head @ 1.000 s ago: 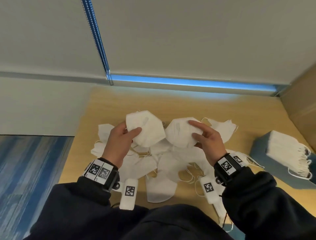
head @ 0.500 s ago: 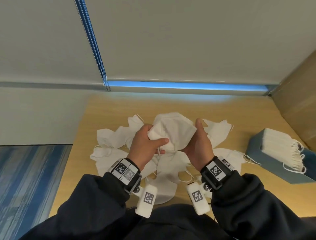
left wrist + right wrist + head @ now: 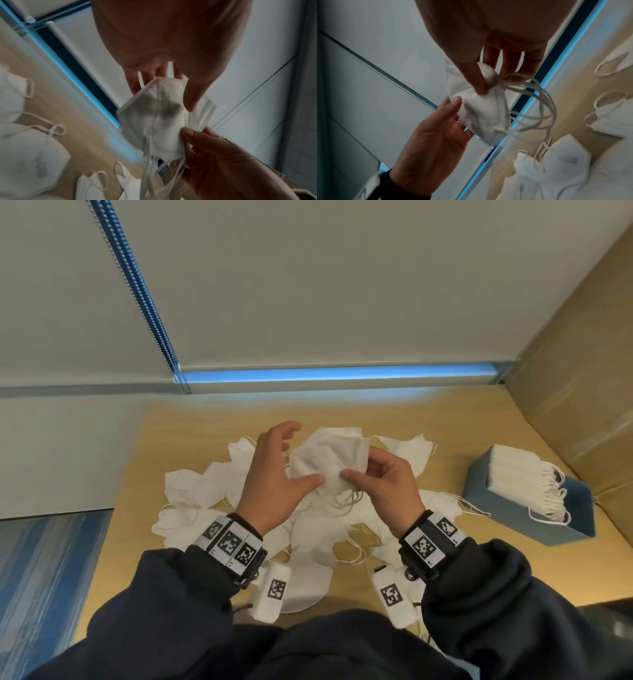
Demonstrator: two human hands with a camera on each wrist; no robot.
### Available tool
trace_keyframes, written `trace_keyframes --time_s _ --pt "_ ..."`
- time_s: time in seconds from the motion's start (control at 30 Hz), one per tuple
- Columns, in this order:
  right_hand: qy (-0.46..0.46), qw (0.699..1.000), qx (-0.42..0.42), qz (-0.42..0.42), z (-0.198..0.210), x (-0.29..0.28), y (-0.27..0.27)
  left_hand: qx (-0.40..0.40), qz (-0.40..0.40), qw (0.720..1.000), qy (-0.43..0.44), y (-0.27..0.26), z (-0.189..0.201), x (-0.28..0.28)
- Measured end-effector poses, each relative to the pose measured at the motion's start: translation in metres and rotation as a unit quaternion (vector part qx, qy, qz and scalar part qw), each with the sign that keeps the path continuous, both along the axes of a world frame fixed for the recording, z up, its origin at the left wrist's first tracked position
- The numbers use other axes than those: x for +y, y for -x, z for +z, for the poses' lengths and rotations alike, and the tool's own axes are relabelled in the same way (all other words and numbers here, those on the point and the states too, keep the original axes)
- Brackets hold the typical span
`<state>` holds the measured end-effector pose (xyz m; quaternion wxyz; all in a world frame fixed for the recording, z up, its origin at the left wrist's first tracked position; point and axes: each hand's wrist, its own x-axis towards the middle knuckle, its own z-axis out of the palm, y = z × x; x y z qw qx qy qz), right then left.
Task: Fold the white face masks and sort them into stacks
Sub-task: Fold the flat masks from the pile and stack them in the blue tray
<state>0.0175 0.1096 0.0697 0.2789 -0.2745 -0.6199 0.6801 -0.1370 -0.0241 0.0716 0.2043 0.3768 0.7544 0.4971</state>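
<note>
I see the held white folded fabric face masks (image 3: 329, 460), more than one pressed together, raised at centre frame above the loose pile; layered edges show in the left wrist view (image 3: 154, 117). Their white elastic ear loops (image 3: 536, 102) hang bunched from the near end.

Right hand (image 3: 383, 484): thumb and forefinger pinch the near corner of the held masks, by the loops; remaining fingers curled behind. Holding the masks.

Left hand (image 3: 274, 484): thumb tip lies against the masks' lower left face, fingers spread and lifted off behind the far side. The hand is wide; contact by thumb only, as far as I can tell from the head view. In the right wrist view the left hand (image 3: 436, 142) appears palm-up with the masks resting near the thumb.

Below, the loose pile of unfolded white face masks (image 3: 198, 491) is strewn over the middle of the light wooden table (image 3: 205, 419).

At right of frame, a blue open cardboard box (image 3: 534, 515) holds a stack of folded white masks (image 3: 513, 474), loops hanging over its edge, well apart from the hands.

Both wrists carry black bands with square printed markers (image 3: 229, 539).
</note>
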Motion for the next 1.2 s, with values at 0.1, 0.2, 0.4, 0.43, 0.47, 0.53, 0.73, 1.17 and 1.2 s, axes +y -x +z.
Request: trace_keyframes --time_s 0.1,0.2,0.4,0.43,0.47,0.53,0.73,1.17,1.2 --pt "-0.029 0.999 -0.008 0.019 0.005 0.008 -0.012 -0.001 -0.096 0.995 -0.022 -0.009 0.020 0.015" --pt "0.013 0.999 -0.039 0.032 0.009 0.020 -0.026 0.029 -0.102 0.994 -0.007 -0.014 0.025 0.033" --pt "0.132 0.970 -0.166 0.121 -0.003 0.047 -0.072 -0.143 -0.076 0.987 0.002 -0.015 0.011 0.055" --pt "0.156 0.970 -0.156 0.100 -0.004 0.053 -0.078 -0.160 -0.077 0.984 0.009 -0.017 0.006 0.057" --pt "0.179 0.971 -0.141 0.076 -0.002 0.057 -0.084 -0.172 -0.077 0.982 0.015 -0.020 0.001 0.058" --pt "0.235 0.968 -0.083 0.015 0.000 0.066 -0.092 -0.201 -0.076 0.976 0.026 -0.031 -0.010 0.061" --pt "0.258 0.963 -0.074 -0.018 -0.005 0.083 -0.115 -0.270 -0.064 0.961 0.019 -0.072 -0.022 0.083" --pt "-0.002 0.972 -0.221 0.086 -0.010 0.152 -0.176 0.170 -0.259 0.947 0.087 -0.103 0.012 0.151" --pt "-0.017 0.970 -0.226 0.090 -0.009 0.158 -0.180 0.201 -0.275 0.935 0.102 -0.104 0.014 0.159"
